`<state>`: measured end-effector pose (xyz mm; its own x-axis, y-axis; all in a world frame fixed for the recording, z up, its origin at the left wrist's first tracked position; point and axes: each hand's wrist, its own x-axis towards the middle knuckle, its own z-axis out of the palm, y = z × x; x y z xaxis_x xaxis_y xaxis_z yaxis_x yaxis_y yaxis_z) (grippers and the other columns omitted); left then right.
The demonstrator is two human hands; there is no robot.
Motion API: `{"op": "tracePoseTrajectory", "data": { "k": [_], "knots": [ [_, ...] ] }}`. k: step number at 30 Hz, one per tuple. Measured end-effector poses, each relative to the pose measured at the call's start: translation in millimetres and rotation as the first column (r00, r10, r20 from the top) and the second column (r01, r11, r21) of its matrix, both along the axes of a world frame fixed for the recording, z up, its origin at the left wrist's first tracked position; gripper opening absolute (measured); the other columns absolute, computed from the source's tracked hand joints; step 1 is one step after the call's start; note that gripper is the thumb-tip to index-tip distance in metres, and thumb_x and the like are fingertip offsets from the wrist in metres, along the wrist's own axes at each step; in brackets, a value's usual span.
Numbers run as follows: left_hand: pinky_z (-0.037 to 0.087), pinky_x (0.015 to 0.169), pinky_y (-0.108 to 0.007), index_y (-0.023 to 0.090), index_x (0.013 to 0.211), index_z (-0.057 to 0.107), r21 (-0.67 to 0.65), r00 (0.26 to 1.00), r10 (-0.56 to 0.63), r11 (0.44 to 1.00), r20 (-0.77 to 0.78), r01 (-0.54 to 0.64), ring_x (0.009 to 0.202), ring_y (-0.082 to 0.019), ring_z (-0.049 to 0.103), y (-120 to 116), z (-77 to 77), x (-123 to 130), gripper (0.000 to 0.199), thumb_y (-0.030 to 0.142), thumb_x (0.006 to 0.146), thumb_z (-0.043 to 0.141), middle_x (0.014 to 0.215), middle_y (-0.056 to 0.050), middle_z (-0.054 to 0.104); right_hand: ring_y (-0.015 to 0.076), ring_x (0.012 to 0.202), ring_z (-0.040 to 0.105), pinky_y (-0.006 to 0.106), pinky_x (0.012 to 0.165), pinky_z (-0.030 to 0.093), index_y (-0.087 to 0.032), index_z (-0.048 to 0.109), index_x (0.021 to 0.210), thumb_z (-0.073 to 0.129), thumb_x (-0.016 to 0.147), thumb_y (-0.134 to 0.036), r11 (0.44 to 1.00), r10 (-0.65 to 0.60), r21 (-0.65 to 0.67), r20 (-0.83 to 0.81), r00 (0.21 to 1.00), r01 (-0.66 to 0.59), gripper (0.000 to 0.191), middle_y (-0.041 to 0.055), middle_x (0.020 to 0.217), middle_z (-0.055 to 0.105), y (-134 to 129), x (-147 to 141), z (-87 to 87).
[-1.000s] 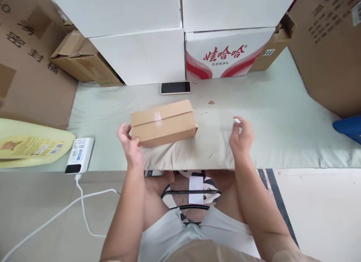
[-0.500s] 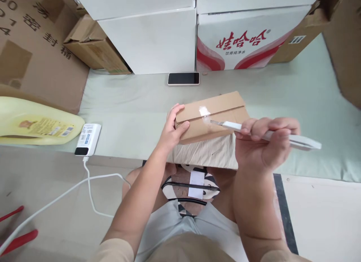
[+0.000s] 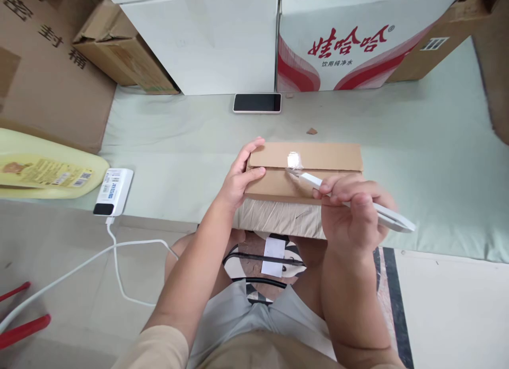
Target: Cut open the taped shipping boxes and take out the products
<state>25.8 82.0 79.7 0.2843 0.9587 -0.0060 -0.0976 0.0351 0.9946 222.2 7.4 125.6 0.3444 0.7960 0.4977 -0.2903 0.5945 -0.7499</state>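
Note:
A flat brown cardboard box (image 3: 330, 156) lies near the front edge of the cloth-covered table. My left hand (image 3: 242, 174) grips its left end, thumb on top and fingers at the back. Clear shiny tape (image 3: 294, 160) crosses the seam of the box's flap. My right hand (image 3: 356, 207) is closed round a white utility knife (image 3: 392, 218). The knife's blade points left, its tip at the seam beside the tape; whether it has gone into the tape I cannot tell.
A phone (image 3: 257, 103) lies before white cartons (image 3: 214, 45) at the back. A small brown scrap (image 3: 312, 131) is behind the box. On the left are a yellow bottle (image 3: 47, 167) and a white device (image 3: 114, 191) with a cable.
The box has turned so its long side lies level across the view. My right hand has moved left with the knife, and its tip has come to the seam. The camera view has shifted slightly.

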Motion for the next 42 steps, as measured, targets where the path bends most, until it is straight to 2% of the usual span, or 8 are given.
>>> {"op": "tracePoseTrajectory", "data": {
  "k": [10,21,26,29,31,33,36,42],
  "knots": [
    [0.040,0.121,-0.046,0.034,0.138,0.059,-0.022,0.999,0.023,1.000,0.028,-0.022,0.150,-0.033,0.041,-2,-0.6,2,0.066,0.044,0.075,0.079,0.165,0.000,0.042,0.0164,0.073,0.069,0.034,0.066,0.057,-0.021,0.070,0.079,0.064,0.098,-0.025,0.997,-0.079,0.007,0.203,0.976,0.079,0.020,-0.0014,0.070,0.065,-6,4,0.6],
    [0.052,0.106,-0.041,0.037,0.134,0.063,0.010,0.999,0.054,0.998,0.001,-0.054,0.131,-0.030,0.058,0,-4.0,-1,0.063,0.047,0.074,0.082,0.148,0.000,0.058,0.0160,0.072,0.069,0.036,0.068,0.058,-0.021,0.066,0.076,0.062,0.098,-0.024,0.995,-0.067,-0.063,0.173,0.983,0.079,0.022,-0.0011,0.070,0.065,-6,7,2.1],
    [0.055,0.100,-0.038,0.037,0.132,0.064,0.010,0.997,0.071,0.997,-0.015,-0.071,0.125,-0.028,0.062,-2,-3.6,3,0.062,0.045,0.073,0.081,0.142,-0.001,0.062,0.0161,0.066,0.068,0.034,0.061,0.057,-0.023,0.067,0.076,0.061,0.098,-0.025,0.963,-0.248,-0.053,0.201,0.948,0.264,0.022,-0.0010,0.068,0.065,-9,3,6.8],
    [0.055,0.100,-0.039,0.037,0.133,0.063,0.002,0.997,0.075,0.997,-0.015,-0.075,0.124,-0.029,0.062,-2,-4.1,5,0.063,0.044,0.073,0.080,0.142,-0.002,0.062,0.0141,0.056,0.061,0.031,0.053,0.051,-0.022,0.065,0.070,0.065,0.094,-0.026,0.894,-0.448,0.104,0.169,0.878,0.436,0.024,-0.0021,0.060,0.058,-9,13,10.6],
    [0.055,0.102,-0.042,0.037,0.134,0.061,0.020,0.998,0.066,0.998,-0.020,-0.066,0.125,-0.030,0.062,-1,-5.5,5,0.062,0.045,0.075,0.078,0.141,-0.002,0.062,0.0110,0.046,0.049,0.029,0.047,0.044,-0.022,0.059,0.065,0.065,0.093,-0.028,0.860,-0.499,0.173,0.083,0.863,0.481,0.030,-0.0038,0.053,0.046,-10,26,11.8],
    [0.054,0.103,-0.043,0.037,0.134,0.061,0.030,0.997,0.068,0.997,-0.021,-0.068,0.126,-0.031,0.062,0,-6.9,5,0.063,0.045,0.074,0.078,0.140,-0.002,0.062,0.0088,0.041,0.038,0.027,0.043,0.039,-0.022,0.052,0.064,0.062,0.094,-0.032,0.862,-0.491,0.148,0.002,0.871,0.485,0.034,-0.0050,0.051,0.033,-12,42,11.3],
    [0.056,0.101,-0.043,0.037,0.132,0.062,0.029,0.995,0.095,0.995,-0.019,-0.094,0.126,-0.031,0.062,1,-8.0,6,0.064,0.045,0.072,0.080,0.140,-0.002,0.062,0.0089,0.041,0.037,0.026,0.044,0.039,-0.022,0.047,0.065,0.061,0.094,-0.037,0.881,-0.470,0.043,-0.045,0.882,0.472,0.036,-0.0050,0.054,0.025,-14,59,8.3],
    [0.053,0.108,-0.046,0.038,0.131,0.063,0.089,0.994,0.109,0.990,-0.013,-0.107,0.131,-0.033,0.060,0,-9.1,9,0.059,0.046,0.075,0.078,0.143,-0.001,0.060,0.0126,0.051,0.055,0.026,0.047,0.048,-0.025,0.057,0.076,0.065,0.092,-0.037,0.976,-0.217,0.012,-0.027,0.976,0.217,0.022,-0.0052,0.056,0.045,-16,53,2.7]
  ]
}}
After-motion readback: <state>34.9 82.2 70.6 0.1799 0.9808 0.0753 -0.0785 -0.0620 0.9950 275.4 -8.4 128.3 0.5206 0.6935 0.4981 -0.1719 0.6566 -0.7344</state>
